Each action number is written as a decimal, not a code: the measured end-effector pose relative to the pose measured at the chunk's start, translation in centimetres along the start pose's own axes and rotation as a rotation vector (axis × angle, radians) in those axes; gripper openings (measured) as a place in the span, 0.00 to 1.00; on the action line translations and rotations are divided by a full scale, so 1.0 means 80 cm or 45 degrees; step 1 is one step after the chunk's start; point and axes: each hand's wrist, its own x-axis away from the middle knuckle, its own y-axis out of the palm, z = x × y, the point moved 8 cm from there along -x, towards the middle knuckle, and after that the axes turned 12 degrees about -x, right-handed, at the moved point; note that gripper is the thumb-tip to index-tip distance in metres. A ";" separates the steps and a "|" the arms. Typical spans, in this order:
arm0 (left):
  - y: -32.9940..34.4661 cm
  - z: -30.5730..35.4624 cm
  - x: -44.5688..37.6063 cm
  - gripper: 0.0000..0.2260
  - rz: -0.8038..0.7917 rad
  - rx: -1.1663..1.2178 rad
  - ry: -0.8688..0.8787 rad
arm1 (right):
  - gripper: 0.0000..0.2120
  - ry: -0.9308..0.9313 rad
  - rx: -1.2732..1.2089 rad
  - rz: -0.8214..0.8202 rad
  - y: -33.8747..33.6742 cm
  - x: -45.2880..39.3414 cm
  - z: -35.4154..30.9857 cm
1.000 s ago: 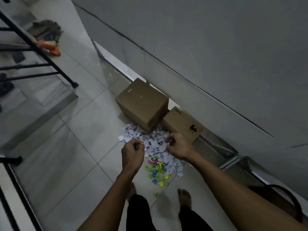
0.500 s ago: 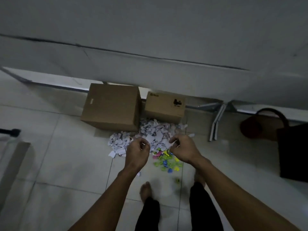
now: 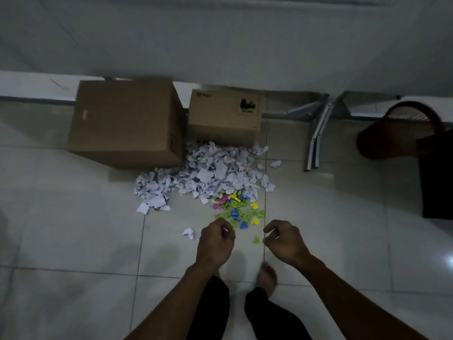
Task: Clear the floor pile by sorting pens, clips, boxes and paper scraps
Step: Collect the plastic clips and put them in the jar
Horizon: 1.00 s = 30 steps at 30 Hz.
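On the tiled floor (image 3: pixel 73 229) ahead of my bare feet, 2 cardboard boxes (image 3: pixel 127 123) stand side by side against the wall, torn paper scraps (image 3: pixel 208 173) heaped touching them, colourful clips (image 3: pixel 239 208) just nearer me. My left hand (image 3: pixel 215 244) and right hand (image 3: pixel 284 241) hover above, fingers curled (each seems to pinch something tiny; I cannot tell what).
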 end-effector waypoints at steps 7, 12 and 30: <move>0.160 -0.073 -0.101 0.04 -0.060 -0.102 0.058 | 0.08 -0.062 0.190 -0.090 0.059 -0.132 0.155; 0.264 -0.122 -0.177 0.04 -0.118 -0.176 0.176 | 0.14 -0.187 0.450 -0.281 0.103 -0.224 0.251; 0.409 -0.207 -0.317 0.06 0.686 0.102 0.498 | 0.21 -0.927 0.382 -0.054 0.203 -0.359 0.405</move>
